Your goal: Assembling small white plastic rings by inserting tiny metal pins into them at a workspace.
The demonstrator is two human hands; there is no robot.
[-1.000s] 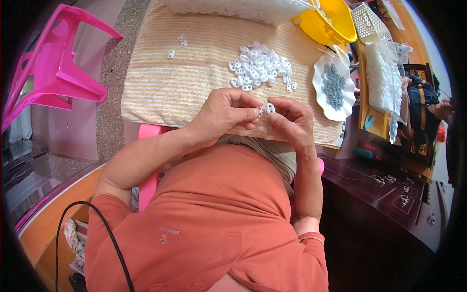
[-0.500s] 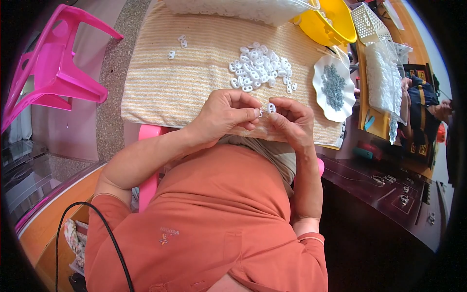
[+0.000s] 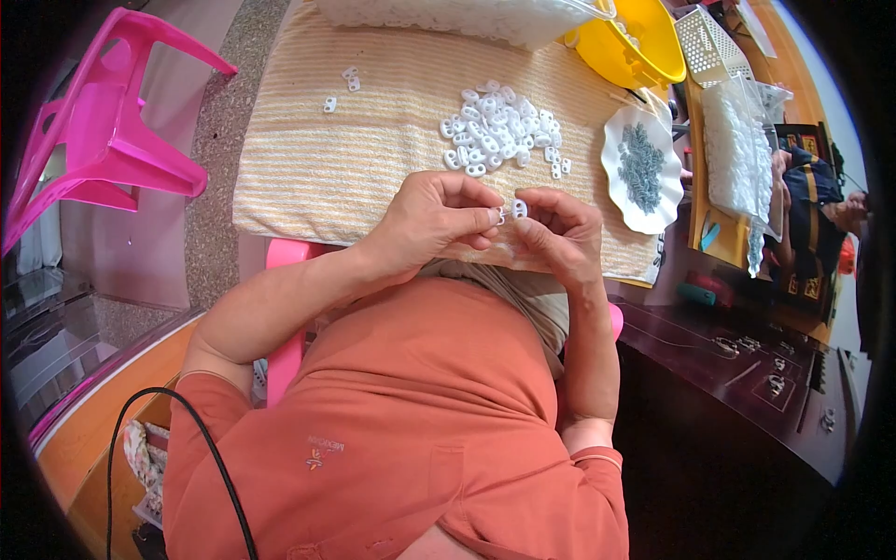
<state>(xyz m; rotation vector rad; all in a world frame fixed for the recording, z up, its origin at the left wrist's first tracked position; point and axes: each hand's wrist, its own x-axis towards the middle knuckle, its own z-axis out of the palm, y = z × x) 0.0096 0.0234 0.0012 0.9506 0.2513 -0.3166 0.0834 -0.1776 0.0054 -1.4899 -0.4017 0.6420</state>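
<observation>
Over the near edge of the towel-covered table (image 3: 317, 177), my two hands face each other closely. My left hand (image 3: 448, 217) is closed, pinching a tiny pale piece (image 3: 502, 216) between thumb and fingertips; its exact kind is too small to make out. Between thumb and forefinger my right hand (image 3: 563, 229) holds a white two-holed plastic piece (image 3: 519, 207) upright. The two small pieces nearly meet, and I cannot tell whether they touch. Just beyond the hands lies a heap of similar white two-holed pieces (image 3: 499, 126). A white scalloped plate (image 3: 661, 213) with small grey metal parts (image 3: 640, 168) stands to the right.
Several white pieces (image 3: 330, 105) lie apart at the far left. A clear bin (image 3: 448, 26) and a yellow basin (image 3: 616, 56) stand at the far edge. Left is a pink plastic stool (image 3: 121, 140); right, another person (image 3: 812, 205) sits near a clear box of white pieces (image 3: 737, 149).
Both hands keep almost the same place and grip. The white piece in my right hand has shifted very slightly; little else differs.
</observation>
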